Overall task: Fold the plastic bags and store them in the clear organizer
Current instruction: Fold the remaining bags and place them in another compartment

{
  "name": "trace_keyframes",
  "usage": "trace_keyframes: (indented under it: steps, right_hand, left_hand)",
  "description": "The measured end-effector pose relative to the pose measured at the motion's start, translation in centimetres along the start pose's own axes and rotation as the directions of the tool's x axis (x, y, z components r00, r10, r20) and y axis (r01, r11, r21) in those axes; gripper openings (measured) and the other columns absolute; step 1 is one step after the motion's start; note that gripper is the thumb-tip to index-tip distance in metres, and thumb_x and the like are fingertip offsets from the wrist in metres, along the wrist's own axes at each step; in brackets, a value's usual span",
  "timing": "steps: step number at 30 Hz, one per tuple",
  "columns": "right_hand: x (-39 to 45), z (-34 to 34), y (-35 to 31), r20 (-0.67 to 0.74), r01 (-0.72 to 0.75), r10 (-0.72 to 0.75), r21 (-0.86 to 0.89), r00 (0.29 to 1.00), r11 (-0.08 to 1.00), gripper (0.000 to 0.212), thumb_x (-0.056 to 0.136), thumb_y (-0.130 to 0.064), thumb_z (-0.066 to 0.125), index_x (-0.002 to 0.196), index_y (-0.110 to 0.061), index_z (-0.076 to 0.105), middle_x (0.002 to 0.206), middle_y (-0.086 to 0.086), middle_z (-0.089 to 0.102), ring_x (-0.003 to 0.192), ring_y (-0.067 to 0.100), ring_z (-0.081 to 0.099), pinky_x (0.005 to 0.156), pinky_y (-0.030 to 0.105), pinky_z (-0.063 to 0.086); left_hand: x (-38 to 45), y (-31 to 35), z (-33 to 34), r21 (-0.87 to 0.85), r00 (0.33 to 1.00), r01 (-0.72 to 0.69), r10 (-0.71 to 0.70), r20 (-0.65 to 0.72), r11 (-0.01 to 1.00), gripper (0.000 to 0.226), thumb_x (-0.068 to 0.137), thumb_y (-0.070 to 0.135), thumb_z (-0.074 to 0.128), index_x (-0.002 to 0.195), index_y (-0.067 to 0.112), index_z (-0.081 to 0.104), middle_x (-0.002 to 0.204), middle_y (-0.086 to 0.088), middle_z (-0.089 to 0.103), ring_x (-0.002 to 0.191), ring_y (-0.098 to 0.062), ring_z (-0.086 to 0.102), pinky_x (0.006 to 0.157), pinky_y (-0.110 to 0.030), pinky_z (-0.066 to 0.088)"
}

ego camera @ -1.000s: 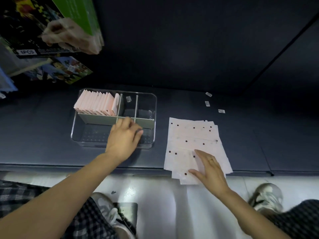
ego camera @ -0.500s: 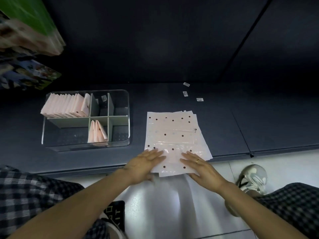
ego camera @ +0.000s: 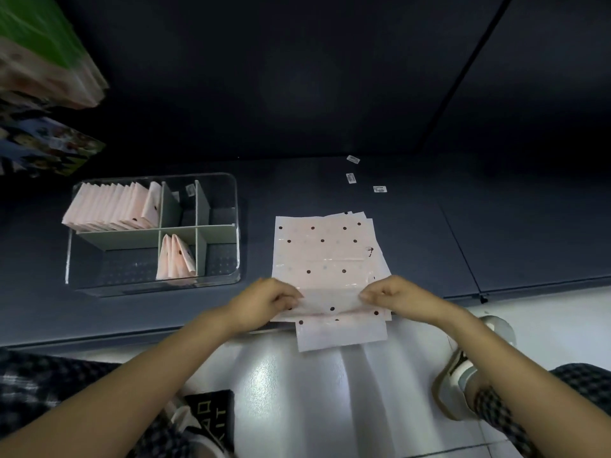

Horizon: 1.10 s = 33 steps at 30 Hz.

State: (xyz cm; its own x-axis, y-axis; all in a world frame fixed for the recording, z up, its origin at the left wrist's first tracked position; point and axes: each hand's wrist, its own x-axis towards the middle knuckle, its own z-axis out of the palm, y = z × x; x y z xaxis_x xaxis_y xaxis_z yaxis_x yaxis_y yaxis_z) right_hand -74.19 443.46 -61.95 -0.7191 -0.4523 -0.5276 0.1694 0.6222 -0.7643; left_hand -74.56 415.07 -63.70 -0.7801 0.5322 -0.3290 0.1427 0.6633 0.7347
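Note:
A stack of pale pink plastic bags with dark dots lies flat on the dark shelf, its near end overhanging the edge. My left hand and my right hand each pinch a near corner of the top bag and hold that edge turned up and over. To the left stands the clear organizer with grey dividers. Its back left compartment holds a row of several folded bags. A few folded bags stand in the front middle compartment.
Three small white labels lie on the shelf behind the stack. Colourful packaged goods hang at the upper left. Below the shelf edge is a glossy white floor with my shoes and checked trousers.
My left hand left the organizer and came to the stack. Both hands went from lying flat on the bags to pinching and lifting the top bag's near edge.

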Motion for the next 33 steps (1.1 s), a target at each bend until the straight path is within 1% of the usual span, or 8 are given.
trace_keyframes:
  steps: [5,8,11,14,18,27,30,33]
  right_hand:
    - [1.8,-2.5,-1.5,-0.008,-0.053,0.058,0.297,0.998,0.953,0.031,0.094,-0.028,0.054,0.100,-0.003,0.071,0.105,0.011,0.071,0.093,0.016,0.065,0.088,0.028,0.050]
    - [4.2,-2.9,-1.9,-0.152,-0.051,0.100,0.296,0.983,0.954,0.023,0.094,-0.023,0.056,0.092,-0.008,0.072,0.094,0.005,0.071,0.083,0.014,0.064,0.078,0.024,0.050]
    - [7.0,-2.8,-2.0,-0.330,-0.052,0.111,0.180,0.937,0.982,0.023,0.094,-0.019,0.056,0.074,-0.010,0.065,0.076,0.000,0.059,0.074,0.015,0.052,0.069,0.021,0.042]
    - [9.6,-2.2,-1.3,-0.420,-0.129,0.160,0.101,0.893,0.986,0.026,0.094,-0.018,0.055,0.069,-0.013,0.059,0.074,-0.002,0.052,0.078,0.017,0.047,0.069,0.025,0.036]
    - [11.7,-1.7,0.1,-0.488,-0.237,0.216,0.019,0.846,0.971,0.019,0.093,-0.025,0.055,0.093,-0.009,0.065,0.091,0.001,0.059,0.089,0.020,0.052,0.073,0.025,0.037]
    - [12.1,-0.8,-0.1,-0.647,-0.340,0.272,0.021,0.712,0.940,0.030,0.094,-0.036,0.053,0.110,-0.011,0.059,0.113,0.010,0.063,0.108,0.028,0.056,0.076,0.029,0.042]
    - [10.2,1.9,-1.3,-0.824,-0.389,0.002,-0.265,0.566,0.882,0.032,0.095,-0.032,0.051,0.119,-0.011,0.054,0.120,0.011,0.058,0.111,0.030,0.050,0.082,0.036,0.041]
    - [7.7,6.7,-1.9,-0.611,-0.117,-0.444,-0.663,0.655,0.740,0.037,0.095,-0.028,0.047,0.122,-0.007,0.061,0.128,0.010,0.060,0.118,0.029,0.056,0.099,0.042,0.044]
  left_hand:
    - [1.4,1.3,-2.1,-0.220,0.991,0.033,-0.060,-0.118,0.975,0.011,0.094,0.014,0.056,0.092,0.014,0.066,0.070,0.007,0.060,0.062,-0.006,0.053,0.069,-0.023,0.045]
    - [2.0,1.4,-1.8,-0.146,0.924,0.080,-0.128,-0.361,0.986,0.019,0.094,0.017,0.054,0.111,0.021,0.061,0.097,0.001,0.064,0.086,-0.017,0.057,0.080,-0.030,0.045]
    - [2.0,1.1,-0.8,0.113,0.831,0.080,-0.003,-0.557,0.990,0.039,0.094,0.018,0.053,0.132,0.021,0.048,0.134,0.004,0.050,0.121,-0.016,0.045,0.096,-0.027,0.038]
    - [1.9,0.5,0.8,0.357,0.903,0.014,0.141,-0.406,0.934,0.044,0.098,0.025,0.046,0.141,0.022,0.038,0.152,0.005,0.030,0.140,-0.013,0.024,0.112,-0.024,0.019]
    - [1.8,-1.0,3.6,0.563,0.990,-0.030,0.102,-0.096,0.826,0.062,0.101,0.042,0.030,0.151,0.019,0.002,0.158,0.002,-0.009,0.145,-0.013,-0.011,0.113,-0.023,-0.015]
    - [0.8,-3.2,5.0,0.661,1.000,-0.016,0.002,0.023,0.750,0.076,0.094,0.060,0.024,0.146,0.024,-0.020,0.153,-0.004,-0.029,0.141,-0.018,-0.025,0.118,-0.034,-0.012]
    - [0.9,-3.4,5.4,0.683,1.000,-0.020,0.009,0.020,0.730,0.077,0.093,0.063,0.022,0.141,0.029,-0.026,0.150,-0.005,-0.032,0.140,-0.020,-0.028,0.117,-0.035,-0.013]
    - [1.0,-3.5,5.7,0.695,1.000,-0.014,0.018,0.001,0.719,0.076,0.092,0.065,0.021,0.140,0.029,-0.026,0.148,-0.007,-0.034,0.138,-0.021,-0.031,0.116,-0.036,-0.016]
